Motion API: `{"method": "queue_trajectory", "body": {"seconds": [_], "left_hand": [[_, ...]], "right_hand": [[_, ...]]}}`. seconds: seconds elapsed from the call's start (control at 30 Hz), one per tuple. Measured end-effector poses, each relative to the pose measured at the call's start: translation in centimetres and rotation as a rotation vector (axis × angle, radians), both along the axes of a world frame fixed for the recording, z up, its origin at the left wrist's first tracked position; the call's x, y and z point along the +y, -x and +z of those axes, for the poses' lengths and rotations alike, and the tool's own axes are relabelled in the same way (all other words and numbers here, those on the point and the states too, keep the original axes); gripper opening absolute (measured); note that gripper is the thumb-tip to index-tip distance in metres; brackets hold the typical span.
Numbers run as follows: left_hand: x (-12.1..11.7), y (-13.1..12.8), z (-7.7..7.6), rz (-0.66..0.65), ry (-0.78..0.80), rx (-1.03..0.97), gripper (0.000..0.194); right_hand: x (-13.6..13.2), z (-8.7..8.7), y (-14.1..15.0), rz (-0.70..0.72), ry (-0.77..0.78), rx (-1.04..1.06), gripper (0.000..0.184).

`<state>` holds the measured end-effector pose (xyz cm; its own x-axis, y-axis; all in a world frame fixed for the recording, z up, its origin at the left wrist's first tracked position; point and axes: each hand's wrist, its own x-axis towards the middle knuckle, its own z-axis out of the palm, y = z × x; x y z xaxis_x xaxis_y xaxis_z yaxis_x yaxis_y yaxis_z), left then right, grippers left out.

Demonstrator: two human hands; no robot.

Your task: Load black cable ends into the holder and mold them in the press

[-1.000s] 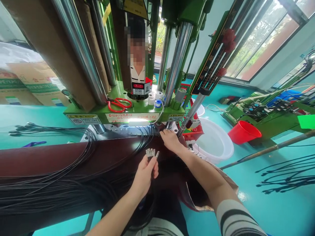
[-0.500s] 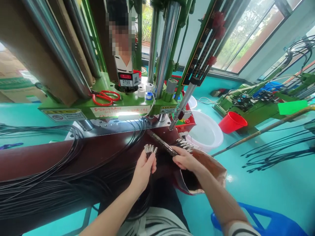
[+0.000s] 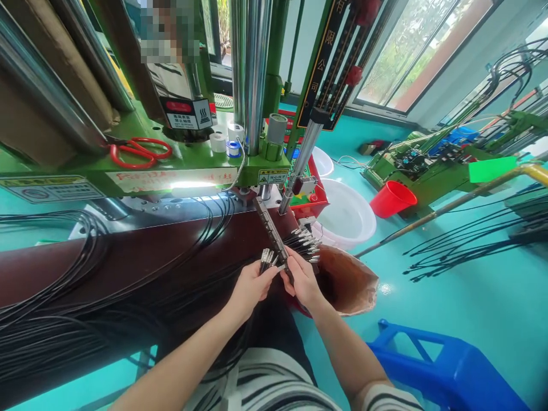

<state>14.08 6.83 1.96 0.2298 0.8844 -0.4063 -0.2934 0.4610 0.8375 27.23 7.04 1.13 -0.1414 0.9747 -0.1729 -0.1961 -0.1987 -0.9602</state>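
Note:
My left hand [image 3: 250, 291] is closed round a bundle of black cables whose silver metal connectors [image 3: 268, 257] stick up above the fingers. One connector from the bundle reaches sideways to the near end of a long, narrow metal bar [image 3: 271, 231] with slots along it. My right hand [image 3: 303, 278] grips that near end, its thumb and fingers pressed together close to my left fingertips. The bar points up and away toward the green machine. Just right of it lies another bunch of connector-ended cables [image 3: 306, 245]. The fingers hide exactly where connector and bar meet.
Ahead stands a green press [image 3: 192, 165] with red-handled scissors [image 3: 139, 153] and tape rolls on its ledge. Black cables [image 3: 77, 337] cover the table's left side. An open brown sack [image 3: 355, 279], a white tub [image 3: 346, 214], a red bucket [image 3: 393, 198] and a blue plastic stool [image 3: 445, 359] stand right.
My two hands have come together, and the bar's near end now meets the left hand's bundle. The bar has turned steeper. The camera view has shifted slightly to the right.

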Motion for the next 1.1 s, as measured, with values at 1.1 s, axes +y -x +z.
{"method": "queue_trajectory", "body": {"seconds": [1.1], "left_hand": [[0.6,0.4,0.6,0.070,0.025,0.032,0.034]], "right_hand": [[0.0,0.0,-0.5,0.023,0.095,-0.003,0.051]]}}
